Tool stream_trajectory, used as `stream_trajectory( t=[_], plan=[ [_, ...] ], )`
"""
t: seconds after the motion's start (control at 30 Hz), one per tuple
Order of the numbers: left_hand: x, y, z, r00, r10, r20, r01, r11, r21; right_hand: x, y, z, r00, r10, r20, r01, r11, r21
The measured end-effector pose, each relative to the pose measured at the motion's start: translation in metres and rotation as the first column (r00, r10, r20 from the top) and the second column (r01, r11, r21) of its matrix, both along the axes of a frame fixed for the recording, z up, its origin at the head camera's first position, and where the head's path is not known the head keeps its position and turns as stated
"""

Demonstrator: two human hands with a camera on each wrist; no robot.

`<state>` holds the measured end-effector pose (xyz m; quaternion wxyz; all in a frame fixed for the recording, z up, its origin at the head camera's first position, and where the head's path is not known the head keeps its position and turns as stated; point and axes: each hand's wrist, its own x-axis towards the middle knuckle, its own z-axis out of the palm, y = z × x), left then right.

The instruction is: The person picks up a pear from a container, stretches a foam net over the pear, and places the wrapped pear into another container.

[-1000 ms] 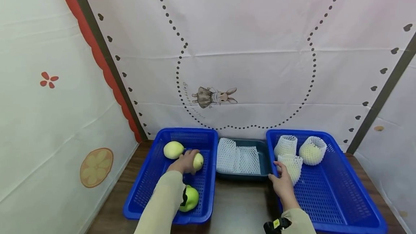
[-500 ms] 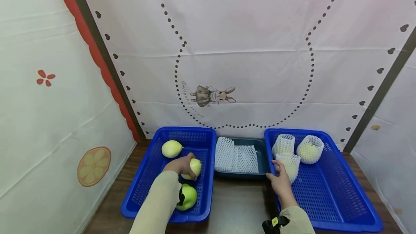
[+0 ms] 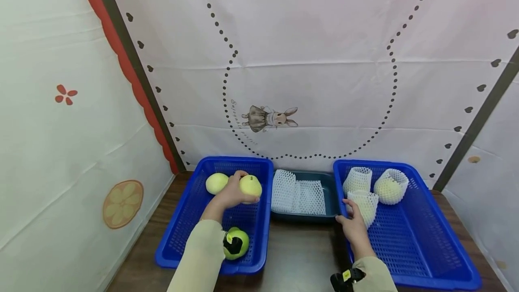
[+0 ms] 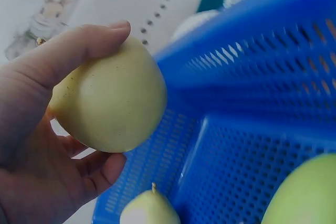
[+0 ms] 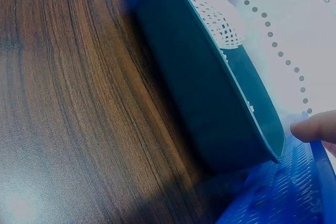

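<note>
My left hand (image 3: 231, 193) holds a pale yellow pear (image 3: 250, 186) above the left blue basket (image 3: 246, 214); in the left wrist view the thumb lies over the pear's top and fingers curl beneath. Another pale pear (image 3: 216, 183) lies at the basket's back. Nearer the front sits a green fruit (image 3: 242, 239), partly covered by the wrist strap. My right hand (image 3: 356, 229) grips the left rim of the right blue basket (image 3: 405, 238), thumb outside. Beside that hand are several fruits in white foam nets (image 3: 365, 208). The right wrist view shows only fingertips at the rim (image 5: 317, 166).
Between the baskets stands a dark green tray (image 3: 300, 219) with flat white foam nets (image 3: 310, 197) in it. Brown wooden tabletop (image 3: 300, 247) lies in front of the tray. A printed white cloth (image 3: 308, 89) hangs behind.
My left hand has lifted the pear up and away from the basket floor, slightly toward the back. The green fruit stays in place. My right hand has kept its place at the rim.
</note>
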<state>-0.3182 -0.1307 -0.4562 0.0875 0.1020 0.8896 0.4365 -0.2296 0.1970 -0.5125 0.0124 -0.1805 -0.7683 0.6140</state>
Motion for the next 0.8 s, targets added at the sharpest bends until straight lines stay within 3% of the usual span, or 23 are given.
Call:
stream_trajectory(
  t=[0.13,0.37,0.8],
  plan=[
    [0.007,0.008,0.003,0.999,0.03,-0.046,-0.028,0.999,0.038,0.0,0.003,-0.001,1.0,0.0,-0.002,0.0,1.0,-0.007],
    [0.016,0.022,0.001,0.992,0.116,-0.056,-0.112,0.991,0.071,0.0,0.002,-0.003,1.0,-0.004,-0.001,0.004,1.0,-0.029],
    [0.044,0.059,-0.001,0.987,0.125,-0.105,-0.102,0.973,0.207,0.001,0.004,0.0,1.0,0.016,0.004,-0.016,0.999,-0.043]
  ],
)
